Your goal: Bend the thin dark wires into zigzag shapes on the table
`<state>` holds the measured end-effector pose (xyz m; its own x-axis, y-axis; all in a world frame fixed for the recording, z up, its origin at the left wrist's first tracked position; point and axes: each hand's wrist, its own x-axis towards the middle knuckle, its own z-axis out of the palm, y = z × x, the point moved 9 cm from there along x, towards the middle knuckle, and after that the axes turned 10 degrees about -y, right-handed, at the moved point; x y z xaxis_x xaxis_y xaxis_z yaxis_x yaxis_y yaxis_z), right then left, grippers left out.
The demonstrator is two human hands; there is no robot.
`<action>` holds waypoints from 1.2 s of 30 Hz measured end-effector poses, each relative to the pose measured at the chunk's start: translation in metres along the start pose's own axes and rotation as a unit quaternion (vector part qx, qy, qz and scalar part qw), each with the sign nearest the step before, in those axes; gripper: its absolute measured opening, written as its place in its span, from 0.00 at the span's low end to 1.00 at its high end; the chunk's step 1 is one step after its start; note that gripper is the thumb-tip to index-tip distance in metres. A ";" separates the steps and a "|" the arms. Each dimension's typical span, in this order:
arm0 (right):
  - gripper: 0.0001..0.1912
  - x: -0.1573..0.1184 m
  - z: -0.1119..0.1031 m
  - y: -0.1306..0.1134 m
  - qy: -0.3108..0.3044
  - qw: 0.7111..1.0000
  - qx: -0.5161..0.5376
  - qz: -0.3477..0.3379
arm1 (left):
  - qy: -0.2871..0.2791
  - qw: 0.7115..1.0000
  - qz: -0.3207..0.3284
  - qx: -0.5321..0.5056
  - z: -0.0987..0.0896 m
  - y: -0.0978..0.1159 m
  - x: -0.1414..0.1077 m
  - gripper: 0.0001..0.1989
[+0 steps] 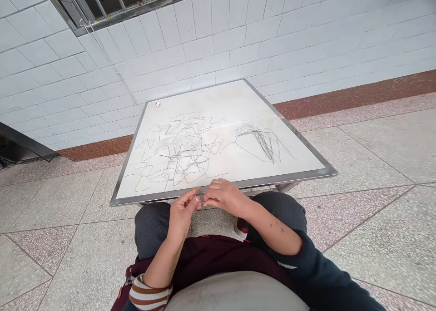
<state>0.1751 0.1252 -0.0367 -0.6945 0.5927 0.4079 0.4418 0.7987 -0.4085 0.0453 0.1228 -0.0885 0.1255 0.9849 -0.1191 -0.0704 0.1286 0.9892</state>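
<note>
My left hand (182, 213) is closed in a pinch just off the near edge of the table, with a thin ring on one finger. Fingertip to fingertip with it, my right hand (225, 195) also pinches, its fingers curled. Whatever lies between the fingertips is too small to make out. Beyond my hands, many thin dark strands (185, 156), crooked and bent, lie loosely spread over the left half of the white tabletop (225, 106). To the right is a denser bundle of similar strands (260, 140), straighter and lying close together.
A small white item with red on it (157, 104) sits at the table's far left corner. The table has a grey metal rim (303, 140). Behind it stands a white tiled wall (204, 47) with a barred window (116, 2). My knees are under the near edge.
</note>
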 end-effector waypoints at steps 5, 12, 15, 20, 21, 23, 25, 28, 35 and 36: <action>0.10 0.000 -0.001 -0.003 -0.014 1.000 0.005 -0.022 | -0.016 1.000 -0.003 -0.001 0.007 -0.008 0.000 0.18; 0.39 -0.021 -0.021 0.048 0.246 0.937 0.190 0.160 | 0.060 0.992 0.054 -0.101 -0.014 -0.003 0.001 0.19; 0.33 -0.014 0.014 0.056 0.185 0.880 0.395 0.188 | 0.071 0.988 0.061 -0.119 -0.016 -0.002 0.001 0.19; 0.14 0.003 0.047 0.025 0.069 0.831 0.530 0.155 | 0.059 0.991 0.064 -0.105 -0.008 -0.002 -0.002 0.20; 0.13 0.004 0.047 0.022 0.074 0.819 0.548 0.150 | 0.054 0.991 0.063 -0.103 -0.006 -0.002 -0.002 0.20; 0.12 0.005 0.045 0.019 0.083 0.798 0.581 0.141 | 0.046 0.992 0.061 -0.097 -0.004 -0.001 -0.003 0.20; 0.12 0.006 0.044 0.017 0.077 0.786 0.597 0.141 | 0.041 0.993 0.060 -0.090 -0.002 0.000 -0.003 0.20; 0.12 0.006 0.046 0.017 0.060 0.774 0.610 0.156 | 0.032 0.995 0.053 -0.072 0.001 0.002 -0.004 0.20; 0.12 0.007 0.052 0.019 0.039 0.740 0.658 0.134 | 0.008 0.997 0.033 0.069 0.008 0.011 -0.003 0.21; 0.12 0.007 0.052 0.018 0.033 0.742 0.656 0.131 | 0.007 0.995 0.037 0.094 0.008 0.014 -0.003 0.21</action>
<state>0.1490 0.1383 -0.0842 -0.6332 0.7490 0.1951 -0.4077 -0.1084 -0.9067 0.0522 0.1206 -0.0736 0.1139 0.9925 -0.0446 0.1073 0.0323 0.9937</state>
